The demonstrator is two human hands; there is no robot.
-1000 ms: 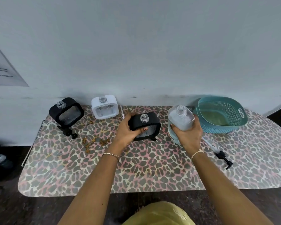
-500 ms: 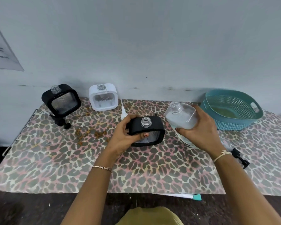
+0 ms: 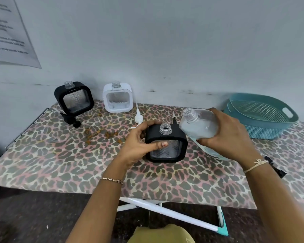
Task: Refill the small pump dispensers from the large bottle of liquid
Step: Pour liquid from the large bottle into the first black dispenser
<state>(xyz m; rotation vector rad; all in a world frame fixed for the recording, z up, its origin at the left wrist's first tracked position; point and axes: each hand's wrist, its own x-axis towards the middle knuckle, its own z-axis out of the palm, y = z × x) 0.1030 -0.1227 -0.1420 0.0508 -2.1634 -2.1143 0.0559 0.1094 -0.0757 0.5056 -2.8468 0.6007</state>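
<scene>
My left hand (image 3: 139, 142) grips a square black dispenser (image 3: 170, 137) with an open clear neck, standing on the leopard-print table (image 3: 60, 155). My right hand (image 3: 230, 137) holds the large clear bottle (image 3: 198, 126) of liquid, uncapped and tilted with its mouth pointing left, above and right of the dispenser's neck. A second black dispenser (image 3: 74, 99) and a white dispenser (image 3: 118, 98), both open-necked, stand at the back by the wall.
A teal basket (image 3: 263, 118) sits at the back right. A black pump head (image 3: 71, 119) lies by the far black dispenser, a white pump (image 3: 138, 116) behind my left hand, another black pump (image 3: 275, 167) by my right wrist. A wall closes the back.
My right hand has lifted the large bottle and tipped it leftward toward the dispenser's neck. The left hand keeps its grip on the black dispenser.
</scene>
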